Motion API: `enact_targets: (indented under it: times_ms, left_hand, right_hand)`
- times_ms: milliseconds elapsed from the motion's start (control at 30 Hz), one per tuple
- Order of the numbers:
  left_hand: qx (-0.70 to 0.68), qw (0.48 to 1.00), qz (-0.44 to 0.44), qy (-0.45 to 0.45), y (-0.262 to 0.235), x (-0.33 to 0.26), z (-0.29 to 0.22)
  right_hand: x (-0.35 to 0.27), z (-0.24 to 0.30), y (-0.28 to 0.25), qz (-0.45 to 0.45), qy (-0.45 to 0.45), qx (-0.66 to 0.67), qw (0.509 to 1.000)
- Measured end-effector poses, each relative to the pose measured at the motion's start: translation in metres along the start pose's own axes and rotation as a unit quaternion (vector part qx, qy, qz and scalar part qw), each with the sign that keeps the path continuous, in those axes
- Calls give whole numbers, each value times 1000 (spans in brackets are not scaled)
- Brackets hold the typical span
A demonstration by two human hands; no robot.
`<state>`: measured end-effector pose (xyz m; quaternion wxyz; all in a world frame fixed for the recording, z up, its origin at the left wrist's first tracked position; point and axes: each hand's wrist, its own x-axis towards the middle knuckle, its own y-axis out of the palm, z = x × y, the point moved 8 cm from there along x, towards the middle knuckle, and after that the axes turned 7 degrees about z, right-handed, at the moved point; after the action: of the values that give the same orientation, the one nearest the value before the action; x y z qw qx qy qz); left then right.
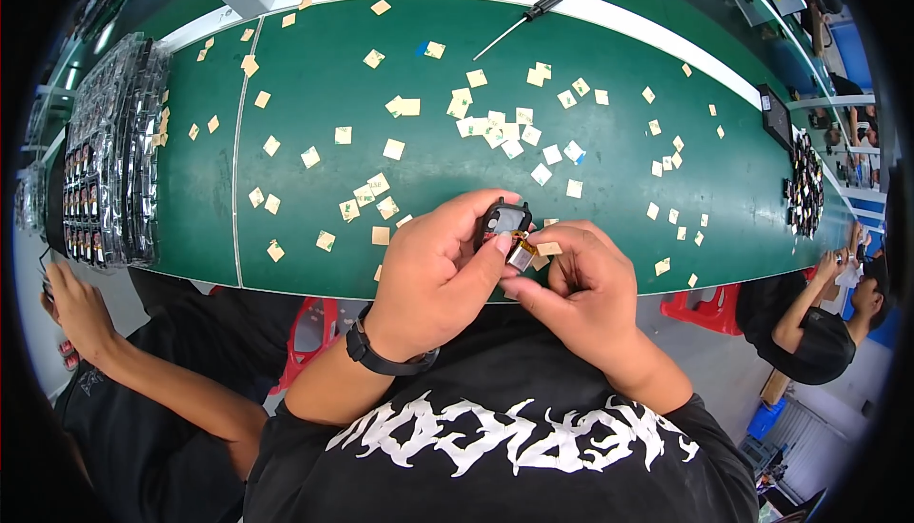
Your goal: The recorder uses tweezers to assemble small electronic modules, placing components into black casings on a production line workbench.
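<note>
My left hand (440,261) is closed around a small black device casing (505,220), like an open watch case, at the table's near edge. A small silver battery cell (522,256) with a yellow-orange strip hangs at the casing's lower right, beside my left thumb. My right hand (592,287) is closed close to the cell, its fingers curled. A small tan paper square (549,249) is at its index finger; the exact grip is partly hidden.
Many cream paper squares (495,123) lie scattered over the green table (305,66). A screwdriver (519,23) lies at the back. Stacked clear trays (109,152) stand left; a pile of small dark parts (805,185) and a black tray (775,116) lie right. Co-workers sit on both sides.
</note>
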<state>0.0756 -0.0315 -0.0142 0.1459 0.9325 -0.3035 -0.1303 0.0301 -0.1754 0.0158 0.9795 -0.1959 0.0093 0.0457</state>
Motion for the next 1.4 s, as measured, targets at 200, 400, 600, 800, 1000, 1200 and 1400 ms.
enact_targets:
  times_ms: [200,400,600,800,1000,1200,1400]
  left_hand:
    - [59,998,0,21,1,-2,-1]
    - [67,998,-3,16,3,-3,-2]
    - [143,989,-8,48,4,-3,-9]
    - [186,980,-4,71,4,-3,-14]
    - [176,979,-32,100,2,-3,-16]
    - [225,971,4,85,4,-3,-16]
    - [197,976,20,90,3,-5,-17]
  right_hand:
    - [4,12,-10,-11,-24,11,1000]
    - [7,23,-21,-30,-72,-60,995]
    - [12,20,-21,-16,-20,-53,998]
    - [17,25,-20,7,-10,-74,997]
    - [27,31,-15,49,-72,-80,993]
    - [27,16,-13,86,-20,-59,994]
    - [28,-8,-10,42,133,91,986]
